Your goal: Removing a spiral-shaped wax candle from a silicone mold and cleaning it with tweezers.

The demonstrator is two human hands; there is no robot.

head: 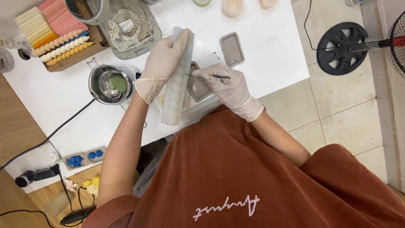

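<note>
White fills most of the view: a big white table top (261, 42) stands on a pale tiled floor (337, 114). A black round fan base (341, 48) sits on the floor, well apart from the table.

On the table, a wooden tray of long bumpy candles in pink, white and yellow (59, 40) lies near the far corner. A grey speckled tray (139, 31) is beside it. Closer in sits a shiny metal pot with green wax inside (110, 83).

The left hand (162, 65), in a pale rubber glove, is wrapped around a long see-through plastic tube mould with round bumps (178, 80). The fingers curl over the top part of the tube. The tube is held just above the table edge, in front of the person. Its long side runs from the person out toward the far side of the table, with the top end tipped a little to the right.

The right hand (230, 86), gloved too, pinches a thin dark metal pick (209, 76) between thumb and fingers. The pick lies flat and its tip points left, touching the side of the tube.

A flat grey rectangular mould (231, 49) lies on the table just past the right hand. Two small grey moulds with blue shapes (84, 159) sit near the left elbow.
</note>
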